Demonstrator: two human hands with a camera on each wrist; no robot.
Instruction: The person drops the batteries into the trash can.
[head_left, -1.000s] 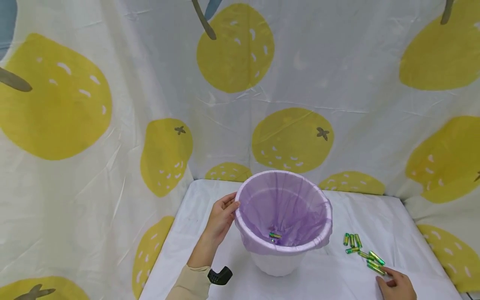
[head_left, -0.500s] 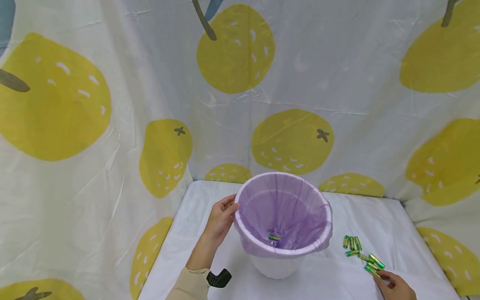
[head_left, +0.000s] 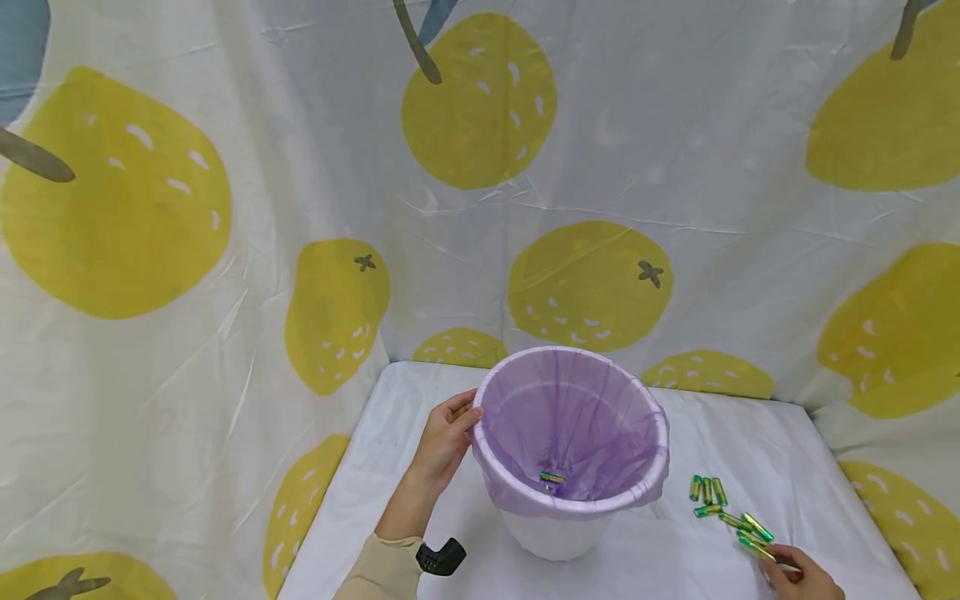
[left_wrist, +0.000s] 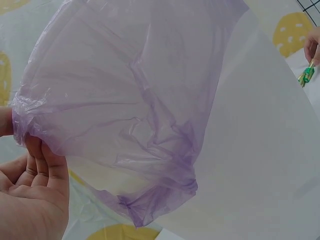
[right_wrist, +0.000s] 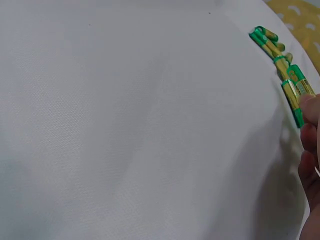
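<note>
A white trash bin (head_left: 553,535) stands upright with a translucent purple bag (head_left: 517,417) lining it and folded over its rim. At the rim's left side, my left hand (head_left: 441,440) grips the edge, thumb on top of the bag and fingers beneath. In the left wrist view that hand (left_wrist: 35,200) shows beside the bag's gathered edge. My right hand (head_left: 801,575) pinches a green and gold battery (head_left: 754,547) by its near end, beside several more batteries (head_left: 707,492) on the white cloth. The right wrist view catches its fingertips on the battery (right_wrist: 299,80).
Inside the bin lies a battery (head_left: 552,477) on the bag's bottom. A white cloth (head_left: 660,567) covers the table. Behind and on both sides hangs a curtain (head_left: 450,267) with yellow fruit prints. A black band (head_left: 441,557) sits at the left wrist.
My right fingers have closed on the nearest battery and its near end now looks tipped up slightly. My left hand has stayed at the bin's rim. The head view has shifted a little.
</note>
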